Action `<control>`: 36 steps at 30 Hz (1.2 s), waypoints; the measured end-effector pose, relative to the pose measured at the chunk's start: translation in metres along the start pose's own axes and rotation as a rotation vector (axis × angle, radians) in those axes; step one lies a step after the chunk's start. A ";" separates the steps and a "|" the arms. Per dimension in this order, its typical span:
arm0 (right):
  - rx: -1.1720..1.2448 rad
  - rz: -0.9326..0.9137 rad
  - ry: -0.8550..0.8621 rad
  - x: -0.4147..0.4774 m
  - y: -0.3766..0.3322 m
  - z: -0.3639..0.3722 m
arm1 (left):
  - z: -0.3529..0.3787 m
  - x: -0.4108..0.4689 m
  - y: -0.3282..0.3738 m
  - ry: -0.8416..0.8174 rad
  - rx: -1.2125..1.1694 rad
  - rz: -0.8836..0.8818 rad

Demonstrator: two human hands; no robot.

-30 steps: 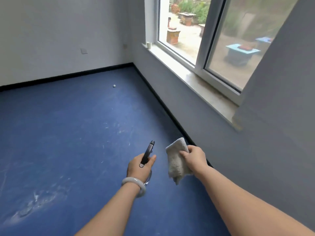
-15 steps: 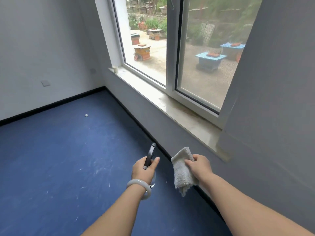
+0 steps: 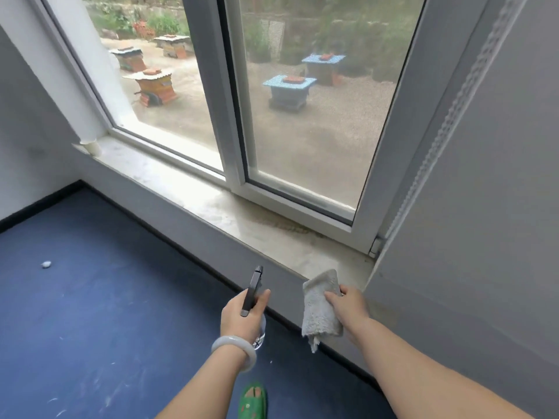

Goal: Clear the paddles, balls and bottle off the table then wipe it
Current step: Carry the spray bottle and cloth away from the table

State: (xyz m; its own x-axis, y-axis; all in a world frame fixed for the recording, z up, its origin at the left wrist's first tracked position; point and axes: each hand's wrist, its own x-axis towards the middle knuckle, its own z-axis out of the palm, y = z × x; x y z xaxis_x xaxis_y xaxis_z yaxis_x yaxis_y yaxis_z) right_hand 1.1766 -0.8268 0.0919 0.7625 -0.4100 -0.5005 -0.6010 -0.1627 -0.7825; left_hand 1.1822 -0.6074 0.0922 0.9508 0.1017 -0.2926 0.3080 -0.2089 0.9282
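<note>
The left hand (image 3: 239,320), a pale bangle (image 3: 234,350) at its wrist, curls its fingers round a spray bottle (image 3: 252,290) with a dark nozzle, above the blue floor (image 3: 106,297); the right hand (image 3: 348,303) pinches a grey cloth (image 3: 320,309) hanging just before the windowsill (image 3: 242,219); 1 small white ball (image 3: 46,264), blurred, lies on the floor, far left.

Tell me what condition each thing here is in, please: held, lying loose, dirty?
Spray bottle: gripped in the left hand, nozzle pointing forward.
Cloth: gripped by the right hand, hanging crumpled.
White ball: lying loose on the blue floor.
Windowsill: stained and dusty.
Bracelet: worn on the left wrist.
Green slipper: worn on a foot.
</note>
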 end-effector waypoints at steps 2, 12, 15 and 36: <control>0.075 0.043 0.088 0.017 -0.011 0.006 | 0.004 0.038 0.010 -0.092 0.027 0.010; 0.365 0.215 0.248 0.082 -0.024 0.014 | 0.051 0.134 0.043 -0.442 0.060 0.030; 0.432 0.216 0.239 0.111 -0.028 0.011 | 0.062 0.147 0.046 -0.449 0.068 0.045; -0.544 0.033 0.203 0.152 0.009 0.033 | 0.089 0.190 0.043 -0.487 0.196 0.137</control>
State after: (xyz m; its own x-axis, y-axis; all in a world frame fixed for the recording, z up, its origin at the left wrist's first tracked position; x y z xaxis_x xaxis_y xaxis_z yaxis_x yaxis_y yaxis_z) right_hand 1.2951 -0.8611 -0.0034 0.7125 -0.5780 -0.3978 -0.7011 -0.5627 -0.4380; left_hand 1.3788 -0.6838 0.0565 0.8736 -0.3921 -0.2883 0.1367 -0.3709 0.9186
